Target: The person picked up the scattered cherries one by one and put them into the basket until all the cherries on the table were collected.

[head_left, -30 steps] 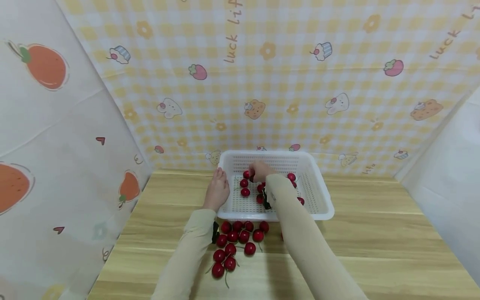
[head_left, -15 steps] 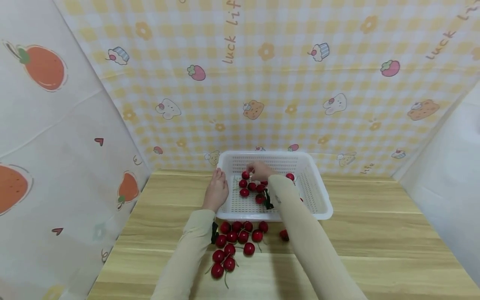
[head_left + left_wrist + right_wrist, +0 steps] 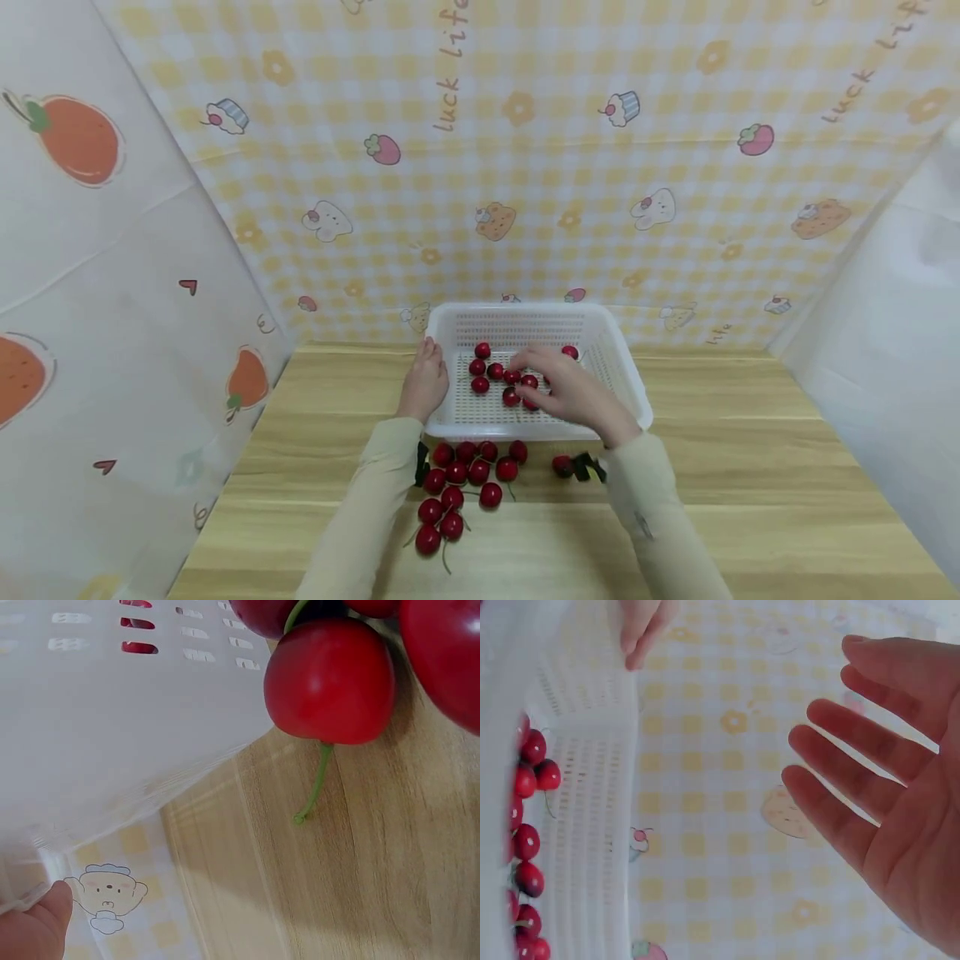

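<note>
A white plastic basket (image 3: 633,367) with slotted walls stands on the table against the backdrop. Several red cherries (image 3: 480,385) lie on its floor. Over them hovers my right hand (image 3: 566,385), its fingers apart and holding nothing; the right wrist view shows the bare palm (image 3: 922,825). My left hand (image 3: 425,383) rests along the basket's left rim with fingers extended. In the left wrist view, one fingertip (image 3: 56,904) shows at the rim. In front of the basket lies a group of cherries (image 3: 452,472), some with green stems, near the left wrist.
A lone cherry (image 3: 562,466) lies before the basket's front, beside the black strap (image 3: 587,467) at my right wrist. The wooden table (image 3: 720,500) extends to both sides. A yellow checked cloth (image 3: 517,183) hangs close behind the basket, with white cloths at the sides.
My right hand has left the cherry at the basket's back left, drawn back to the right and spread its fingers. The left hand stays at the rim. The head view has shifted slightly.
</note>
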### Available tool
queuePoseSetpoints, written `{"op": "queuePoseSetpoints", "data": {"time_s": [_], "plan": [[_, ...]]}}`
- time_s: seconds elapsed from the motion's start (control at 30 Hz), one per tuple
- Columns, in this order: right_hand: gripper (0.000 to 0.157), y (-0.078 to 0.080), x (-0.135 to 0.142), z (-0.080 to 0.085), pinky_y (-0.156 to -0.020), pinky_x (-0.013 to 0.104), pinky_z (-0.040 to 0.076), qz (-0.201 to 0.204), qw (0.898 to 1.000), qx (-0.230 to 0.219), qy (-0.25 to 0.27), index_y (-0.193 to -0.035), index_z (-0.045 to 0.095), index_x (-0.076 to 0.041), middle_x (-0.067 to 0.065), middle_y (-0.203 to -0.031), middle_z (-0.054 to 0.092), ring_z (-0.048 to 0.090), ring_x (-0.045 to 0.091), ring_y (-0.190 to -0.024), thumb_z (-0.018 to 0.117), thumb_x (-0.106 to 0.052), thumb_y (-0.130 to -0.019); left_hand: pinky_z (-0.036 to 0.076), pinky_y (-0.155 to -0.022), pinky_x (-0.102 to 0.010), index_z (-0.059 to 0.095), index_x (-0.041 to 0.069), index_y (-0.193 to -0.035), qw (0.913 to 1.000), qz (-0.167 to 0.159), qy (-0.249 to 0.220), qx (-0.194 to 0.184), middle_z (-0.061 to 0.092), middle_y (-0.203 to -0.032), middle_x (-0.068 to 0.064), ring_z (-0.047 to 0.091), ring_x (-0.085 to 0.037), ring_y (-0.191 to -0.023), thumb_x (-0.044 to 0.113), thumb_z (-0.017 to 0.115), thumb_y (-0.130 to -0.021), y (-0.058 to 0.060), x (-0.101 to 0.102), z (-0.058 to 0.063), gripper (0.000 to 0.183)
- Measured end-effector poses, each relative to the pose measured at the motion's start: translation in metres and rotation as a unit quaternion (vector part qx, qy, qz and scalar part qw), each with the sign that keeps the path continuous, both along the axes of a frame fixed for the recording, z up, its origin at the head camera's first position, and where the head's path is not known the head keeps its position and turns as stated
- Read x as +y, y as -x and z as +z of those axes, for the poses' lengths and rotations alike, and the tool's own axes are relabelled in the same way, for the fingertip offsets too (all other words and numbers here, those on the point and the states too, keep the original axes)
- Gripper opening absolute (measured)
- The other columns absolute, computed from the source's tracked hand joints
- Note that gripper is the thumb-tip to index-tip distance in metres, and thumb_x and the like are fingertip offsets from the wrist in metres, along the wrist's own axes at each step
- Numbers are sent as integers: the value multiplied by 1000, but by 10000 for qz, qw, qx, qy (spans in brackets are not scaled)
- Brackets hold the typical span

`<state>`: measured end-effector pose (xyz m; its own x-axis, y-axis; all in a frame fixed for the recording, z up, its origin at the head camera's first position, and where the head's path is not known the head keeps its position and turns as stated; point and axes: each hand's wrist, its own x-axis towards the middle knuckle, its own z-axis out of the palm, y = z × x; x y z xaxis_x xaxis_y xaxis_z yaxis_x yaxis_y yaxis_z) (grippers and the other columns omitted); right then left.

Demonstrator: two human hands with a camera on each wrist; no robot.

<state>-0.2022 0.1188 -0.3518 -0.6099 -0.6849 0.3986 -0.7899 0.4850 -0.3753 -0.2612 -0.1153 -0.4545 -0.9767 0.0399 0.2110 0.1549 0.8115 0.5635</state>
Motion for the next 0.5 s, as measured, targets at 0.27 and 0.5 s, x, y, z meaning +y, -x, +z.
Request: {"op": "queuePoseSetpoints", "data": {"time_s": [0.27,0.5], "plan": [[28,-65,32,-34,-77,27,53,161,9996,136,201,-102,61,-6,2,-98,63,60,14,-89,69,-7,-75,24,-109,-44,42,-13,-127,9999,-17,127,94,31,-140,-27,25,-37,-133,8,43,-92,-1,-1,-1,41],[29,-92,40,-73,-78,30,53,-533,9931,-656,-815,-104,62,-6,3,-101,61,59,18,-93,70,-10,-76,24,-109,-45,43,-14,-126,9998,-55,125,170,32,-139,-28,26,-38,-132,6,45,-91,0,0,-1,40]]}}
